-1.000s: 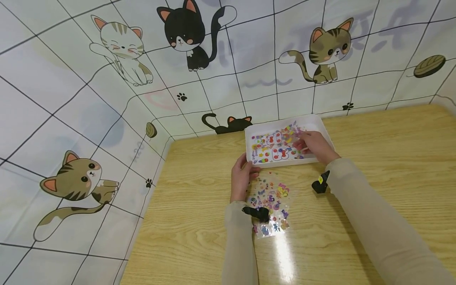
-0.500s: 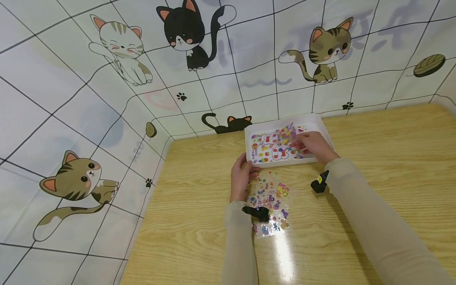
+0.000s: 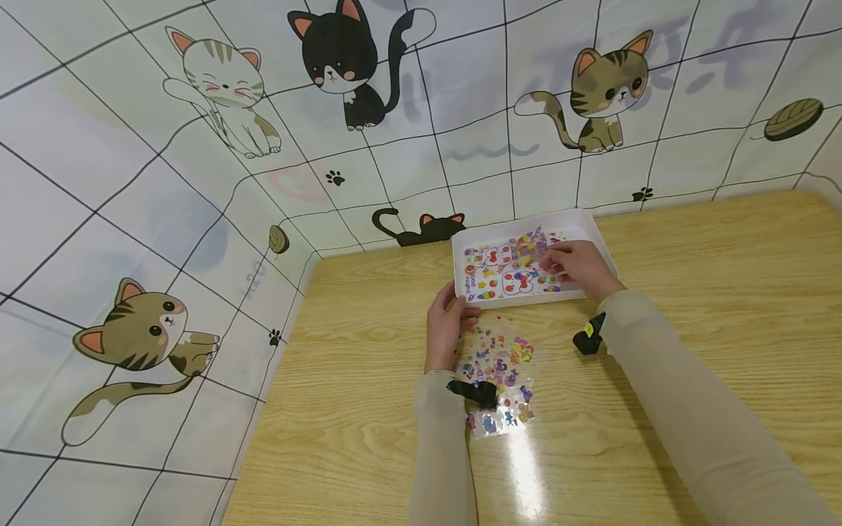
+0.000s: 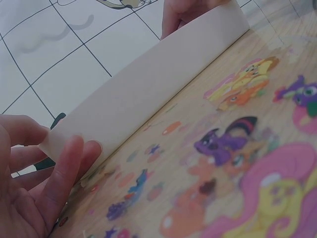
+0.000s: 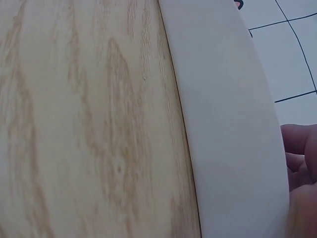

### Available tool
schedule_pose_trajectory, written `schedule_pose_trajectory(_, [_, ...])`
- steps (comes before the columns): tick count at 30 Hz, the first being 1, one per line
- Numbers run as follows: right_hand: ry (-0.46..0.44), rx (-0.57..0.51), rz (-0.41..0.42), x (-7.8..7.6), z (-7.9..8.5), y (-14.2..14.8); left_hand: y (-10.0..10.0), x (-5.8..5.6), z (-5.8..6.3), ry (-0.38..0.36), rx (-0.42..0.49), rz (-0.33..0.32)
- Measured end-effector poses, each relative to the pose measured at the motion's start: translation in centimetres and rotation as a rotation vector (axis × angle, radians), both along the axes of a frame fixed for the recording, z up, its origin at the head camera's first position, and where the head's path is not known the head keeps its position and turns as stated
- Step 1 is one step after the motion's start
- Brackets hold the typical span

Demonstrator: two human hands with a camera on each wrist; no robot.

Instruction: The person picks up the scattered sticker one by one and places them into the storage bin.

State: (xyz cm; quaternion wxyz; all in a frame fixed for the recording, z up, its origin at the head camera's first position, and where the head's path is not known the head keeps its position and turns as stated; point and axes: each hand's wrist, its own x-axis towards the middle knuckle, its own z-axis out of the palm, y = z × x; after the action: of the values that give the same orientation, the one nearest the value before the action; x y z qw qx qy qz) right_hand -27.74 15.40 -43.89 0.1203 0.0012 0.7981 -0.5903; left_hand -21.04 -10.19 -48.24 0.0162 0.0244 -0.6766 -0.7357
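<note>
Stickers on printed sheets [image 3: 517, 283] lay inside the shallow white tray [image 3: 582, 225], stretching from beneath my right grip [image 3: 585, 266] toward nine o'clock. That grip came in over the tray's four o'clock side, fingers bent and only a little apart; the tips were at the edge of a see-through sheet, but I could not tell whether they pinched it. My left grip [image 3: 445, 326] held the tray by its eight o'clock corner, digits bent about the outside of both sides there, so the stickers were at two o'clock from it. A clear sheet [image 3: 500, 358] of colourful pony figures lay outside the tray on the wooden surface [image 3: 349, 380], just beside my left grip at its four o'clock and between seven and eight from my right. Beyond the tray, at twelve o'clock, stood a backdrop [image 3: 460, 73] printed with cartoon cats.
</note>
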Motion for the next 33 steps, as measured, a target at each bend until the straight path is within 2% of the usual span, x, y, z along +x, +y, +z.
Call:
schedule_pose_trajectory(10, [0.000, -0.008, 0.015, 0.12, 0.18, 0.08, -0.03, 0.23, 0.67, -0.010, 0.030, -0.007])
schedule_pose_trajectory(13, [-0.018, -0.003, 0.011, 0.11, 0.28, 0.05, -0.04, 0.08, 0.33, -0.010, 0.020, -0.001])
schedule_pose_trajectory(26, [-0.063, 0.000, -0.004, -0.14, 0.56, 0.01, -0.02, 0.04, 0.44, -0.022, 0.018, 0.007])
schedule_pose_trajectory(33, [-0.081, -0.007, -0.006, -0.26, 0.63, -0.08, 0.05, -0.11, 0.13, -0.021, -0.020, 0.024])
